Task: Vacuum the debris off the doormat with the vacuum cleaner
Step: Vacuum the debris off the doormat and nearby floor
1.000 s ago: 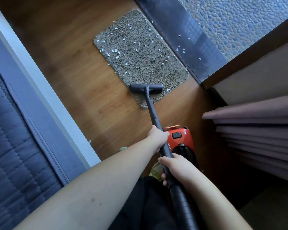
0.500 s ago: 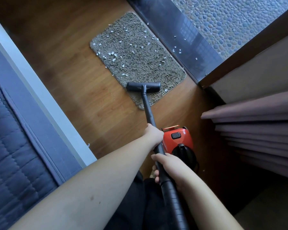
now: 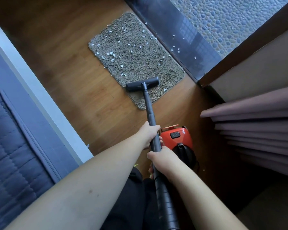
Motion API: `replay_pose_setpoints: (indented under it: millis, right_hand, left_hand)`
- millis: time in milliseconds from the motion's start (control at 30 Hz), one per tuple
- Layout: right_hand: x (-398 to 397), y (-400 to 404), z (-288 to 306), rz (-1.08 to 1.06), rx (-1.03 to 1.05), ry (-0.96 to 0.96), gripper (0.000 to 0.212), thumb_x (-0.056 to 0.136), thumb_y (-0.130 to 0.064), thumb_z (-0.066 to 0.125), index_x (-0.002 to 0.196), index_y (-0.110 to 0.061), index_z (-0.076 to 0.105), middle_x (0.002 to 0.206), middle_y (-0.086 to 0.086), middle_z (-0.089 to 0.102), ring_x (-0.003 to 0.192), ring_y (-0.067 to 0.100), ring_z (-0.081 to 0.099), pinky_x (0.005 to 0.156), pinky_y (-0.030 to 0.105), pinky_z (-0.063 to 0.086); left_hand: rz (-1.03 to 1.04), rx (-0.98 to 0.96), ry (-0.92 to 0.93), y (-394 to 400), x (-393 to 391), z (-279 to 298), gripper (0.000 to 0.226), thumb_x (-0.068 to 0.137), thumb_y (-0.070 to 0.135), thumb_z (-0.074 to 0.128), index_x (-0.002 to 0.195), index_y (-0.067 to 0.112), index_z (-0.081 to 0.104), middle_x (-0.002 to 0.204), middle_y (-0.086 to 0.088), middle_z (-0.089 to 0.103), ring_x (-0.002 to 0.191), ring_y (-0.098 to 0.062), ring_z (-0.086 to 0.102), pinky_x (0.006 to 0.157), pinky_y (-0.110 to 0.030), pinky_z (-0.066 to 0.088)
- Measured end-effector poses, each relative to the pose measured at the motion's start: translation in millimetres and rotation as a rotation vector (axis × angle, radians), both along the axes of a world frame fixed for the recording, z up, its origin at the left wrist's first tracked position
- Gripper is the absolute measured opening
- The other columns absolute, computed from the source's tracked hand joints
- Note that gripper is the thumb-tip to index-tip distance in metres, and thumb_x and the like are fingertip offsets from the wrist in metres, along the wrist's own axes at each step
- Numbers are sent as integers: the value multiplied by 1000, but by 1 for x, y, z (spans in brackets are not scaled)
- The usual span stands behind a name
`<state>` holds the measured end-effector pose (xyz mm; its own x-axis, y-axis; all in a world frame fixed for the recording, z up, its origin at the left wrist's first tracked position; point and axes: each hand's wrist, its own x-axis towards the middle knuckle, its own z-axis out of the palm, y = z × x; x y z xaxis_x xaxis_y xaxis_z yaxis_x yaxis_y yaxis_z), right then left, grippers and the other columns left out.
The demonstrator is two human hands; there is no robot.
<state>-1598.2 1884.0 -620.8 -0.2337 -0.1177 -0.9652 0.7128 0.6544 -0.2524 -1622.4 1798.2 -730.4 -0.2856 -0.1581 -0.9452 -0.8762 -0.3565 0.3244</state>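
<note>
A grey-brown doormat (image 3: 140,57) lies on the wooden floor, dotted with several white debris flakes (image 3: 111,54). The black vacuum head (image 3: 142,84) rests on the mat's near end, on a dark wand (image 3: 149,110). My left hand (image 3: 148,134) grips the wand higher up. Just below it, my right hand (image 3: 163,157) grips the wand where the ribbed hose (image 3: 165,200) begins. The red vacuum body (image 3: 177,136) sits on the floor right of my hands.
A dark glossy threshold (image 3: 181,39) with a few white flakes runs beside the mat, and a pebbled surface (image 3: 231,19) lies beyond it. A bed with a dark quilt (image 3: 10,155) and pale frame stands at left. Folded curtains (image 3: 256,127) hang at right.
The vacuum head has edged slightly forward along the mat's near end. Both hands keep their grip on the wand, and the view has shifted a little.
</note>
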Motion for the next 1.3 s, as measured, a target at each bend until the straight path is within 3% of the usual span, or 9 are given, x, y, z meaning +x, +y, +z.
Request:
replay_pose_setpoints:
  millis: [67,167,333,500,633,767,1000,1167,1300]
  right_hand:
    - [4,1,-3,-147,-61,-85,22,89,-10,49,109,-4,45,58,13,54,36,21,50,43,27,47]
    - [2,9,-5,-337,-160,-198,11,91,-10,52,99,-8,45,66,12,48,40,17,48,42,25,45]
    - [-16,25,-8,-435,-205,-289,12,93,-14,55,91,-8,45,59,8,48,40,14,44,37,21,40]
    - [-28,24,-10,-134,-81,-70,11,91,-13,55,96,-5,48,57,10,53,43,21,50,46,31,47]
    - [-22,1,-18,44,-23,84,23,84,-15,51,105,-5,49,65,12,60,47,27,58,57,40,55]
    - [-14,-15,-17,-27,-57,32,25,84,-13,47,108,-4,45,61,14,59,35,23,54,44,29,48]
    - [-9,-33,-14,46,-110,65,21,87,-15,49,107,-8,46,71,12,56,32,15,52,40,26,46]
    - [-22,-48,-16,-12,-106,-3,23,87,-13,49,108,-4,48,78,18,57,32,17,52,39,23,44]
    - [-24,-38,-13,-41,-99,4,22,87,-12,50,107,-4,48,58,11,57,36,22,52,42,26,46]
  left_hand:
    - [-63,-59,0,1,-2,-2,34,90,9,53,121,6,40,81,-16,52,55,-25,59,48,-31,54]
    - [-221,-223,-75,5,-11,-6,48,85,15,59,128,9,39,116,-20,58,97,-40,67,80,-51,59]
    - [-458,-414,-173,16,-35,-5,62,96,17,54,148,2,24,145,-15,46,129,-30,51,100,-35,45]
    - [-165,-197,-65,18,-35,-9,51,85,19,60,132,10,40,123,-20,57,99,-39,66,82,-47,59]
    - [9,-73,25,-1,-26,-10,32,93,9,52,123,5,41,77,-14,51,51,-23,56,44,-29,51]
    - [-9,-91,46,-18,-20,-9,30,94,9,50,122,6,43,79,-13,49,52,-22,54,46,-29,50]
    - [29,-165,58,-47,-11,-13,63,95,13,50,151,19,22,94,-15,53,53,-20,57,45,-28,50]
    - [31,-142,39,-60,-19,-11,57,96,11,50,148,13,26,86,-15,52,55,-21,56,46,-29,51]
    - [18,-110,47,-46,-25,-6,52,95,10,51,142,16,30,98,-18,52,55,-23,56,49,-33,53]
